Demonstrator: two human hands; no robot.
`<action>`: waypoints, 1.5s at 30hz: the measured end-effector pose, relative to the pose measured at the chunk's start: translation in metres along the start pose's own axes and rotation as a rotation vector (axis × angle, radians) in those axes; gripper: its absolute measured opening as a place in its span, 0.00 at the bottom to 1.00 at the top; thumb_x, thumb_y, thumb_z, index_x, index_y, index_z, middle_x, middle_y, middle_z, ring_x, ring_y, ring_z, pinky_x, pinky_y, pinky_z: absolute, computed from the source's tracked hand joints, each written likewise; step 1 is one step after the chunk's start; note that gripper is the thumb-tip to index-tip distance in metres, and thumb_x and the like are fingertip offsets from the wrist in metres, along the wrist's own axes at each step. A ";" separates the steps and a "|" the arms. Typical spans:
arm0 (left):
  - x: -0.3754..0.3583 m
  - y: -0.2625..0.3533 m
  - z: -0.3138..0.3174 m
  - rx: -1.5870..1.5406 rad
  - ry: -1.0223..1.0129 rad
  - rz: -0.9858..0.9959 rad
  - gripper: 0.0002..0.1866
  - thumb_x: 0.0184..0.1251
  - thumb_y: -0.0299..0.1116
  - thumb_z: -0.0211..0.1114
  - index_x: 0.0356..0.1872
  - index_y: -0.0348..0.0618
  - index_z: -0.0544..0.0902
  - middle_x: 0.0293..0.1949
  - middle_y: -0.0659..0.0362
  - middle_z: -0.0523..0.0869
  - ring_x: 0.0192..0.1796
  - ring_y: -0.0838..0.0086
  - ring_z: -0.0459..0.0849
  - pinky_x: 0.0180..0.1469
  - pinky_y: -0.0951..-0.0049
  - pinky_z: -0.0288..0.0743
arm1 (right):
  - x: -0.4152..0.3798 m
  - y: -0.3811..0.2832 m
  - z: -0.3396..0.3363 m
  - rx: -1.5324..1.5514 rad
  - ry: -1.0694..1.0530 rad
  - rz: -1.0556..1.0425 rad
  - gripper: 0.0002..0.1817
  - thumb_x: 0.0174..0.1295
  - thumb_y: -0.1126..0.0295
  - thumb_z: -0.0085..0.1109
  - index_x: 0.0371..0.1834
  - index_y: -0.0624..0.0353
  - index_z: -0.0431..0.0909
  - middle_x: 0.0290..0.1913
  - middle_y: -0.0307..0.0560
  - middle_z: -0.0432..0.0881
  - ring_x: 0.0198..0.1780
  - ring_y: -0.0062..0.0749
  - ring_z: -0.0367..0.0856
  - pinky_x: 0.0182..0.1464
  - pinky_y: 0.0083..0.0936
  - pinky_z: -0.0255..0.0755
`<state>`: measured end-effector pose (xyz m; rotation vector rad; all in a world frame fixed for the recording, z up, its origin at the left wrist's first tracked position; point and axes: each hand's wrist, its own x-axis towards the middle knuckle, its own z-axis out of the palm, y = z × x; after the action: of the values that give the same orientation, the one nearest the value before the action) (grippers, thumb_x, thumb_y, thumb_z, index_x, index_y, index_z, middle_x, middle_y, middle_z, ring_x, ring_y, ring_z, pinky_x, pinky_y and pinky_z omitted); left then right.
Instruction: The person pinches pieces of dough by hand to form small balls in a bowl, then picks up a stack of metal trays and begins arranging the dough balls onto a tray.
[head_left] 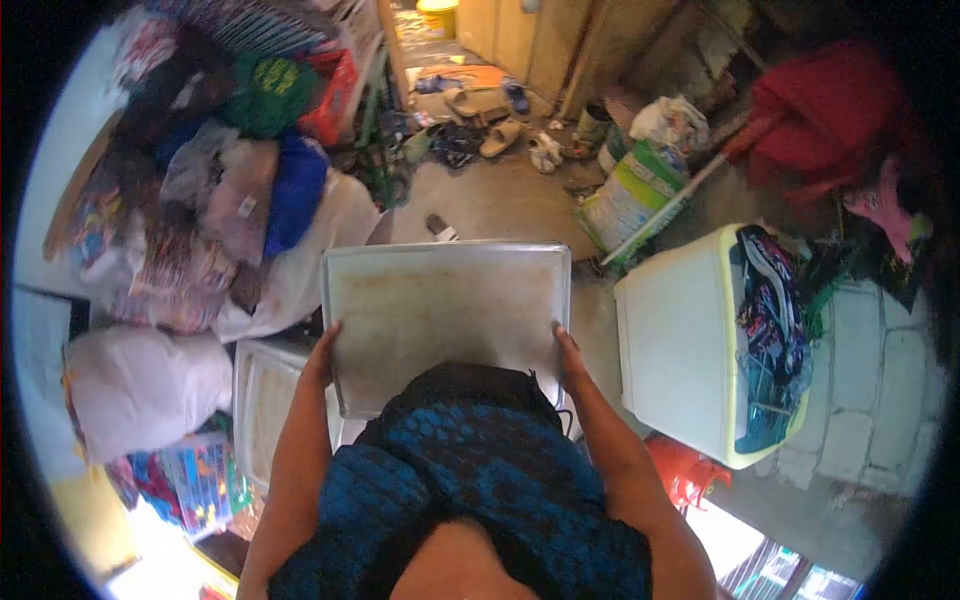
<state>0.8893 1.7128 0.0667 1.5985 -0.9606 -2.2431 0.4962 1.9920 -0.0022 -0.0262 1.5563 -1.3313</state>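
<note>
Baking tray (445, 315) spans left hand (322, 360) to right hand (569, 355), fingers (559, 330) clamped on its opposite side rims, and could tip if either grip loosened, while its breadth could mask the slipper (441, 228) on the floor (485, 205) beyond, risking a stumble.

Garment: short-sleeved top of mottled blue-and-black fabric (480, 450), located behind the grip of the bare left hand (320, 357) and bare right hand (568, 357). Section nearest the grip: mostly black. Neckline, farther back: scooped, black-edged (400, 553). Forearms: bare.
</note>
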 end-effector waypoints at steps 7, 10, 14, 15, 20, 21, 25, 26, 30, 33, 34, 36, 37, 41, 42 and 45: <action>0.082 0.087 0.075 0.174 -0.290 -0.073 0.42 0.48 0.60 0.62 0.61 0.41 0.66 0.58 0.50 0.71 0.59 0.57 0.69 0.60 0.57 0.61 | -0.017 0.006 -0.012 0.346 0.217 0.044 0.49 0.48 0.37 0.57 0.63 0.68 0.59 0.60 0.58 0.65 0.61 0.44 0.63 0.62 0.38 0.56; 0.109 0.115 0.098 0.353 -0.228 -0.114 0.43 0.49 0.61 0.62 0.61 0.41 0.66 0.58 0.50 0.71 0.59 0.56 0.69 0.60 0.57 0.61 | -0.055 -0.021 0.018 0.418 0.314 -0.002 0.49 0.48 0.37 0.58 0.62 0.67 0.60 0.59 0.57 0.66 0.61 0.43 0.64 0.61 0.38 0.57; 0.157 0.141 0.117 0.435 -0.444 -0.166 0.44 0.48 0.65 0.60 0.61 0.42 0.66 0.56 0.49 0.73 0.58 0.55 0.70 0.57 0.56 0.64 | -0.050 0.017 0.029 0.448 0.546 0.037 0.42 0.54 0.38 0.52 0.62 0.61 0.62 0.57 0.54 0.69 0.57 0.43 0.68 0.58 0.39 0.62; 0.170 0.145 0.120 0.472 -0.464 -0.177 0.44 0.48 0.65 0.60 0.61 0.42 0.66 0.56 0.49 0.73 0.58 0.55 0.70 0.57 0.56 0.64 | -0.050 0.025 0.032 0.483 0.571 0.035 0.42 0.54 0.38 0.52 0.62 0.61 0.62 0.57 0.54 0.69 0.57 0.43 0.68 0.58 0.39 0.62; 0.187 0.157 0.154 0.533 -0.613 -0.280 0.38 0.55 0.62 0.56 0.58 0.43 0.68 0.53 0.52 0.76 0.55 0.61 0.73 0.56 0.59 0.65 | -0.061 0.062 0.047 0.669 0.546 -0.050 0.37 0.57 0.40 0.51 0.58 0.63 0.67 0.51 0.51 0.75 0.52 0.37 0.73 0.54 0.35 0.66; 0.191 0.156 0.157 0.557 -0.630 -0.290 0.38 0.55 0.62 0.56 0.58 0.43 0.68 0.53 0.52 0.76 0.55 0.61 0.73 0.56 0.59 0.65 | -0.064 0.068 0.051 0.690 0.567 -0.054 0.37 0.57 0.40 0.51 0.58 0.63 0.67 0.51 0.51 0.75 0.52 0.37 0.73 0.54 0.35 0.66; 0.179 0.153 0.183 0.627 -0.545 -0.242 0.30 0.63 0.54 0.49 0.58 0.41 0.68 0.53 0.52 0.75 0.54 0.61 0.74 0.56 0.62 0.66 | -0.071 0.085 0.053 0.625 0.728 -0.020 0.36 0.58 0.42 0.50 0.56 0.65 0.68 0.51 0.50 0.75 0.52 0.37 0.73 0.54 0.32 0.66; 0.171 0.153 0.188 0.627 -0.518 -0.254 0.30 0.64 0.53 0.49 0.58 0.41 0.68 0.54 0.52 0.75 0.54 0.61 0.74 0.56 0.62 0.66 | -0.072 0.093 0.053 0.582 0.795 0.047 0.36 0.58 0.42 0.50 0.56 0.65 0.69 0.51 0.50 0.75 0.52 0.37 0.73 0.54 0.31 0.66; 0.190 0.133 0.172 0.536 -0.589 -0.340 0.30 0.64 0.54 0.49 0.59 0.41 0.67 0.54 0.52 0.75 0.55 0.61 0.74 0.57 0.62 0.65 | -0.090 0.093 0.054 0.711 0.668 -0.044 0.38 0.57 0.41 0.51 0.57 0.66 0.67 0.52 0.51 0.74 0.53 0.37 0.72 0.55 0.32 0.64; 0.189 0.127 0.177 0.651 -0.555 -0.196 0.32 0.62 0.58 0.50 0.58 0.43 0.69 0.54 0.52 0.75 0.54 0.58 0.73 0.56 0.59 0.65 | -0.084 0.112 0.039 0.628 0.682 -0.040 0.39 0.55 0.40 0.53 0.57 0.66 0.67 0.53 0.52 0.73 0.54 0.37 0.71 0.55 0.32 0.65; 0.191 0.125 0.172 0.655 -0.597 -0.204 0.32 0.62 0.58 0.49 0.58 0.43 0.69 0.55 0.52 0.75 0.54 0.58 0.73 0.56 0.59 0.65 | -0.085 0.110 0.040 0.590 0.709 -0.023 0.44 0.51 0.37 0.54 0.57 0.68 0.67 0.53 0.54 0.73 0.54 0.39 0.71 0.55 0.32 0.64; 0.197 0.121 0.168 0.665 -0.657 -0.213 0.32 0.62 0.59 0.48 0.58 0.43 0.69 0.55 0.53 0.75 0.54 0.58 0.73 0.56 0.59 0.65 | -0.091 0.103 0.035 0.557 0.754 -0.014 0.48 0.47 0.33 0.56 0.56 0.70 0.67 0.53 0.56 0.73 0.54 0.40 0.71 0.56 0.32 0.63; 0.198 0.121 0.166 0.627 -0.658 -0.239 0.33 0.62 0.59 0.47 0.59 0.43 0.68 0.55 0.52 0.74 0.54 0.58 0.73 0.56 0.59 0.65 | -0.096 0.096 0.033 0.583 0.700 -0.032 0.49 0.46 0.33 0.56 0.57 0.71 0.67 0.54 0.57 0.72 0.55 0.41 0.70 0.56 0.33 0.63; 0.153 0.118 0.177 0.512 -0.689 -0.253 0.34 0.63 0.59 0.46 0.61 0.43 0.66 0.56 0.51 0.73 0.54 0.58 0.73 0.56 0.59 0.66 | -0.129 0.055 0.033 0.606 0.611 -0.047 0.51 0.45 0.33 0.56 0.58 0.72 0.64 0.55 0.59 0.71 0.57 0.43 0.68 0.58 0.34 0.61; 0.149 0.116 0.177 0.508 -0.687 -0.254 0.34 0.63 0.59 0.46 0.61 0.43 0.66 0.56 0.51 0.73 0.54 0.58 0.73 0.56 0.59 0.66 | -0.122 0.066 0.026 0.603 0.610 -0.045 0.51 0.45 0.33 0.56 0.58 0.72 0.64 0.55 0.59 0.71 0.57 0.43 0.68 0.58 0.34 0.61; 0.147 0.113 0.174 0.469 -0.708 -0.224 0.32 0.66 0.57 0.45 0.62 0.42 0.64 0.56 0.50 0.73 0.54 0.57 0.73 0.57 0.60 0.65 | -0.108 0.084 0.005 0.584 0.586 -0.105 0.51 0.45 0.34 0.57 0.59 0.72 0.63 0.56 0.60 0.70 0.57 0.44 0.69 0.57 0.34 0.62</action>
<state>0.6546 1.6156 0.0590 1.0706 -1.6465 -2.9920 0.5964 2.0845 0.0082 0.7092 1.5759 -1.9486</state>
